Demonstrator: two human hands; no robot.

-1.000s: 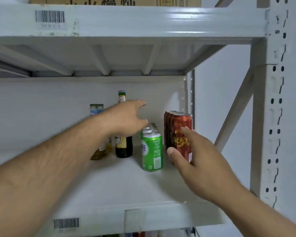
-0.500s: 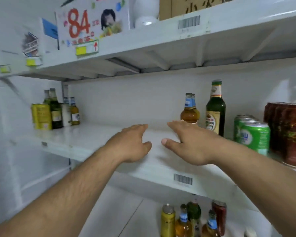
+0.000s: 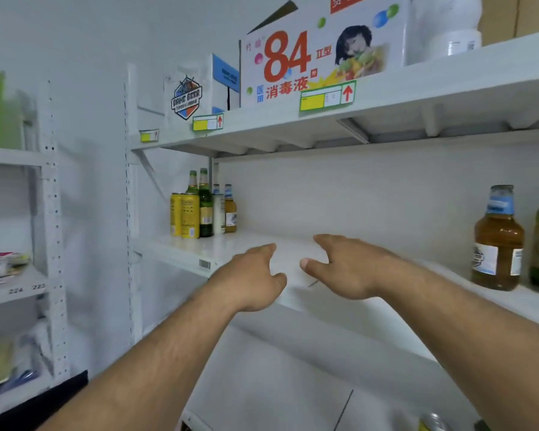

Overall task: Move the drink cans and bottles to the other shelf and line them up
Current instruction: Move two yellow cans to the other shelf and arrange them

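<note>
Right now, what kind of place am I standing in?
Probably a stockroom or shop storage area: white metal racking with barcode and price tags on the shelf edges, grouped beer bottles and yellow cans, and a disinfectant carton stored on the top shelf.

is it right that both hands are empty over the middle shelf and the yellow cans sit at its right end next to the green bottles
Not quite. The head view shows the yellow cans at the shelf's left end, not the right, beside the green bottles. The rest holds: the left hand and right hand are both empty, open over the shelf.
</note>
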